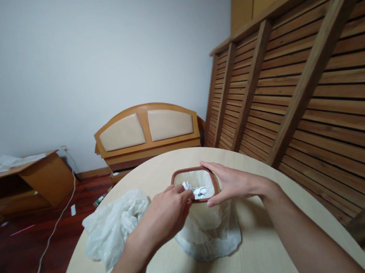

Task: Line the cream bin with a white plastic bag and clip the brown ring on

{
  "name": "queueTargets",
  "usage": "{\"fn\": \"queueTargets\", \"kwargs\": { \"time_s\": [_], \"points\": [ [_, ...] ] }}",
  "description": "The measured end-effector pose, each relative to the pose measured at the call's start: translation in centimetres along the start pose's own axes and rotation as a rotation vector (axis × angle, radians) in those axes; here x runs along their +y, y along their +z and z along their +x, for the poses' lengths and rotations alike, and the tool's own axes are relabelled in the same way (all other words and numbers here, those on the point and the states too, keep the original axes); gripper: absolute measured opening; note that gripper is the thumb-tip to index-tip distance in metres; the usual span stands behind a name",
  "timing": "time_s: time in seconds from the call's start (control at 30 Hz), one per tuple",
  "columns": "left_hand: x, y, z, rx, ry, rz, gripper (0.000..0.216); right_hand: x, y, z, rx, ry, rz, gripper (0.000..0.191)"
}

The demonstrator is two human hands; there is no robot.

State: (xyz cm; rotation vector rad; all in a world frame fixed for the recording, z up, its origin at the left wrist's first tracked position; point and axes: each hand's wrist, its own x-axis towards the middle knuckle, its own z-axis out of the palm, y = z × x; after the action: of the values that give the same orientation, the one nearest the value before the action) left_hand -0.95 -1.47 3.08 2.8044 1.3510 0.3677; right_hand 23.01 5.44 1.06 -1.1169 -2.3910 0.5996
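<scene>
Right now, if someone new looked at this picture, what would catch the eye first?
Both hands meet at a small bin on the round table: the left hand pinches its white liner at the near rim, the right hand steadies the brown rim. A crumpled plastic bag lies left of it; slatted wooden panels lean at right.

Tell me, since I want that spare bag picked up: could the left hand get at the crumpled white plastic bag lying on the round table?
Probably yes: the crumpled white plastic bag lies just beside the left hand, with nothing between them.

One small brown-rimmed waste bin [194, 186] with white liner; one crumpled white plastic bag [113, 226]; one round pale wooden table [266, 253]; two bare hands [169, 211].
</scene>
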Motion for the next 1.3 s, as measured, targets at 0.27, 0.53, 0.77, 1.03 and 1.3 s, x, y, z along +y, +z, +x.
{"fn": "queueTargets", "kwargs": {
  "time_s": [0.27, 0.53, 0.77, 1.03, 1.3],
  "points": [
    [-0.4, 0.2, 0.1, 0.000, -0.007, -0.036, 0.020, 0.3, 0.2, 0.1, 0.065, -0.033, -0.011, 0.114],
    [-0.3, 0.0, 0.2, -0.005, -0.029, -0.042, 0.019, 0.7, 0.1, 0.1, 0.089, -0.042, 0.003, 0.113],
    [-0.1, -0.2, 0.1, -0.007, -0.046, -0.006, 0.017, 0.4, 0.0, 0.0, 0.087, -0.035, 0.027, 0.109],
    [0.1, -0.8, 0.0, 0.031, -0.041, 0.007, 0.018, 0.0, -0.5, -0.1, 0.090, -0.052, 0.015, 0.105],
    [-0.2, -0.8, 0.4, 0.129, 0.007, 0.034, 0.020, -0.3, -0.9, -0.2, 0.081, -0.012, 0.032, 0.112]
  ]
}}
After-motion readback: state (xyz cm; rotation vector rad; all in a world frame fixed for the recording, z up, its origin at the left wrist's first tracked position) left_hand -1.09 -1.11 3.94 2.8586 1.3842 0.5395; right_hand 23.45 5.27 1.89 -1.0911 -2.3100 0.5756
